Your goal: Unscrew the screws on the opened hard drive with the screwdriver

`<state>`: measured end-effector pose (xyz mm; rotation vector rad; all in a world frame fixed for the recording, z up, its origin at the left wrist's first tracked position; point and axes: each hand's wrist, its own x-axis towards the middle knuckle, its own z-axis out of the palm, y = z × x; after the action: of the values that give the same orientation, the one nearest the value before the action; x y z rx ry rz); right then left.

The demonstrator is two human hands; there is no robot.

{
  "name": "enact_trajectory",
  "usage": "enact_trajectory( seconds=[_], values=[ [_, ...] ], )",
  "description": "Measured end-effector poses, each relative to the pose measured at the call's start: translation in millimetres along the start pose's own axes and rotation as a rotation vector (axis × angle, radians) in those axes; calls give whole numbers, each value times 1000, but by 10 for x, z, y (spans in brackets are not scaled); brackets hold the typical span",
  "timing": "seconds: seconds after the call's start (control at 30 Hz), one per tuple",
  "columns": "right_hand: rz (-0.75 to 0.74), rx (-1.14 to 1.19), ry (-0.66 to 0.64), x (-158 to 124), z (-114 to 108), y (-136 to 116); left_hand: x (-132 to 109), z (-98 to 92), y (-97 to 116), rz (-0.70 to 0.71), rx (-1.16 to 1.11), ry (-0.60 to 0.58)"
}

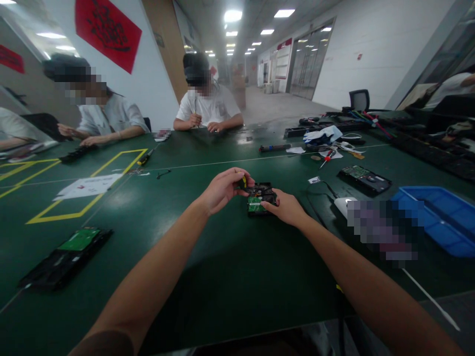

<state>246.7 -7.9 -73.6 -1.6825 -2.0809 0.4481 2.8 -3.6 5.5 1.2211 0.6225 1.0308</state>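
Observation:
In front of me on the green table lies a hard drive [255, 204] in a black caddy, its green circuit board facing up. My left hand [222, 192] is closed around the yellow-and-black handle of a screwdriver [242, 183], held over the drive's far left part; its tip cannot be made out. At the drive's right side, my right hand [287, 207] grips the caddy, thumb over the near edge and fingers along the far side. A similar drive [70, 254] lies at the left, and another [364, 178] at the right.
A blue plastic tray [441, 212] and a cabled, partly blurred white device [345, 205] stand right. Farther back lie a red screwdriver [328, 157], a cloth [322, 134] and a black tool [274, 148]. Papers [87, 187] lie left. Two people [208, 106] sit opposite, another farther left.

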Motion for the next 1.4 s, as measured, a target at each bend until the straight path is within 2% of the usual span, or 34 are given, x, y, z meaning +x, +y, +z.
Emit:
enact_trajectory(
  seconds=[0.3,0.6,0.97,1.4],
  values=[
    [-14,2,8,2,1,5,-11,-18,31,-7,81,14],
    [-13,8,12,3,14,21,-15,20,35,-25,-28,50],
    [5,2,-3,4,1,-1,-17,29,61,-18,51,29],
    [-23,-11,-1,-9,-30,-30,-14,47,34,-1,-39,70]
  ],
)
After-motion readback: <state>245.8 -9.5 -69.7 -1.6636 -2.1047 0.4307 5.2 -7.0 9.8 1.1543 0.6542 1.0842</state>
